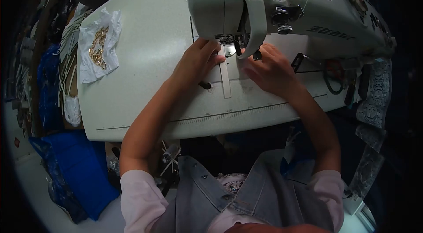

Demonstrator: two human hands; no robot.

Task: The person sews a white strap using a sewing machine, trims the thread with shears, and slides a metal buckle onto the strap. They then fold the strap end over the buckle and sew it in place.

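Note:
A sewing machine [211,8] stands on a pale table. Under its presser area lies a narrow white strip [225,81], whose free end points toward me. My left hand [200,59] is at the left of the needle area, fingers pressed together on the strip's upper left edge. Right of the needle, my right hand [271,70] rests on the table with bent fingers, partly behind the machine's white curved lever [257,17]. What the right fingers hold, if anything, is hidden.
Gold-coloured metal pieces [98,48] lie on crumpled white paper [112,59] at the left. Scissors [335,74] and small tools lie at the right. Thin pale strips [70,52] hang at the left edge, above a blue bag [81,167]. Patterned lace [374,96] hangs at the right.

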